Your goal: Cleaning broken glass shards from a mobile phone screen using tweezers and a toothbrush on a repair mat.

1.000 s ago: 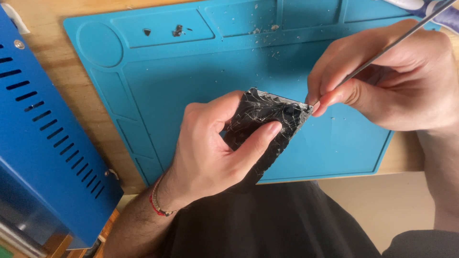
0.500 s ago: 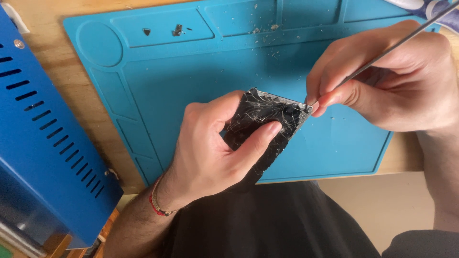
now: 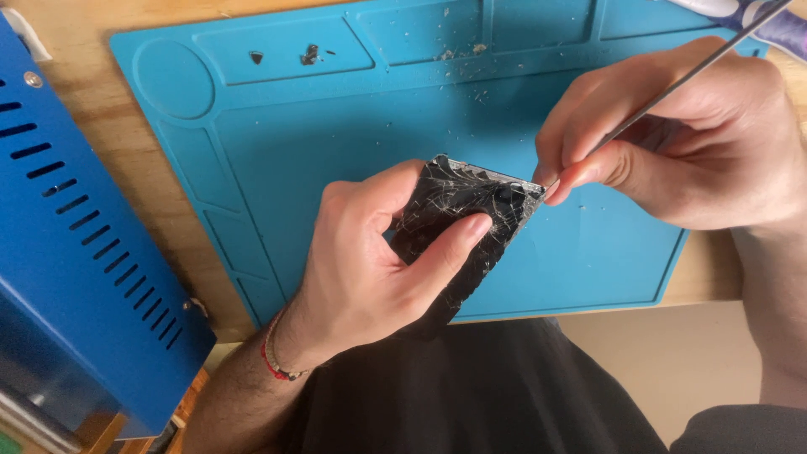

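Phone [image 3: 471, 210]: a black slab, its glass face shattered all over, with fine white cracks running in a web from edge to edge. A thin pale metal rim shows along the top edge. The lower part is hidden behind the palm and merges with the dark clothing below.

Left hand [image 3: 370, 261]: clenched around the phone from the left, thumb laid across the cracked face, the other fingers curled behind it. The phone is held tilted above the mat, its upper right corner sticking out past the grip toward the other hand. A red cord bracelet [image 3: 273, 357] sits on that wrist.

Right hand [image 3: 689, 143]: pinching a thin metal rod [image 3: 672, 88] between thumb and forefinger. The rod runs up and to the right, out toward the frame corner. Its tip meets the phone's upper right corner, just at the fingertips; whether it sits under the glass cannot be told.

Mat [image 3: 336, 126]: blue, with moulded compartments along the top and left and a round well at the upper left corner. Small dark fragments and pale specks [image 3: 311, 55] lie in the upper compartments. It rests on a wooden table [image 3: 109, 160].

Blue metal case [image 3: 76, 269] with slotted vents stands at left, well apart from the hands.
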